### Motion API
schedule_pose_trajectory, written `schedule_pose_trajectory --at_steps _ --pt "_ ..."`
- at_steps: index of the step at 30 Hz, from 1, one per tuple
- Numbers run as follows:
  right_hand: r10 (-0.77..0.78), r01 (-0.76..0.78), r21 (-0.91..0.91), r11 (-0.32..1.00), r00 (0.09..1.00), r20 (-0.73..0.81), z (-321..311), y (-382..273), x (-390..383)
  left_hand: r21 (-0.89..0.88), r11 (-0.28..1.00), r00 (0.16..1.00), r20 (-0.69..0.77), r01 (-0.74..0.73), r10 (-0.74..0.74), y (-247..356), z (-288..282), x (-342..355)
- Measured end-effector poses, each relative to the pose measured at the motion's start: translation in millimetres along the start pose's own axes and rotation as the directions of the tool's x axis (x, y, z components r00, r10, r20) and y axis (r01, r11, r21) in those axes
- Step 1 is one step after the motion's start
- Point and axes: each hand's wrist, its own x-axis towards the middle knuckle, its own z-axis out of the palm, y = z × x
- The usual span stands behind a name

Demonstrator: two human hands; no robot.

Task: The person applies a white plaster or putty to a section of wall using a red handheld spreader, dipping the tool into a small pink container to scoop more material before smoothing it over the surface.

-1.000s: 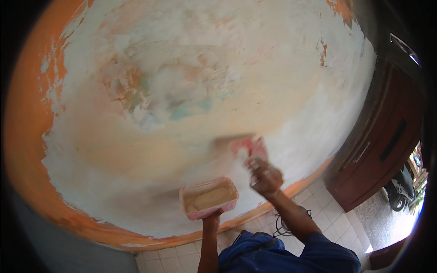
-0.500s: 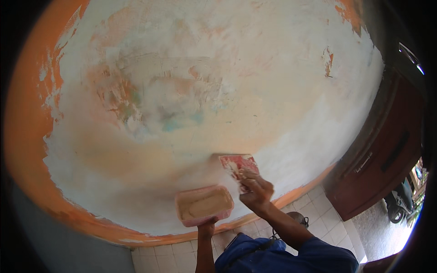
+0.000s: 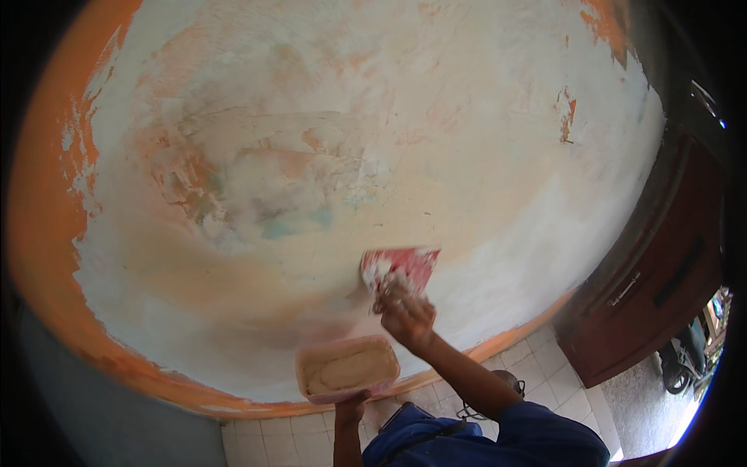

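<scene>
My right hand [image 3: 407, 313] grips a red putty spreader [image 3: 412, 265] smeared with pale putty, its wide edge up at the wall. Below and to the left, my left hand [image 3: 354, 405] supports a pinkish rectangular tub [image 3: 302, 376] from underneath and holds its near side. Beige putty [image 3: 346, 370] covers the inside of the tub. In front of me the wall [image 3: 498, 179] is coated in white and cream, with rough brown and bluish patches at the left of centre. Whether the spreader's edge touches the wall, I cannot tell.
Orange paint [image 3: 43, 210] borders the coated area. White floor tiles [image 3: 529, 362] lie below, with a dark round object with a wire-like handle [image 3: 510, 381] near my right arm. A dark red door [image 3: 646, 272] stands at the right, and a motorbike [image 3: 685, 358] is outside.
My right hand and the spreader have moved left and slightly up along the wall. The tub in my left hand sits a little lower in view, and the view has shifted slightly.
</scene>
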Motion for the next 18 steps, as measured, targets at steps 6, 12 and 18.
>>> schedule_pose_trajectory --at_steps 6,12,18 --pt "-0.008 -0.003 0.113 0.994 0.995 0.096 -64 -26 7 0.023 0.999 1.000 0.000 0.028 -0.028 -2 -8 -13" --pt "-0.056 0.035 -0.084 0.996 0.963 -0.263 -55 -1 102 0.019 0.999 0.999 -0.033 -0.036 0.037 -9 -11 -18" --pt "-0.073 0.069 -0.057 0.996 0.995 -0.070 14 -10 59 -0.038 0.999 0.998 -0.055 0.025 -0.027 -7 -13 -9"
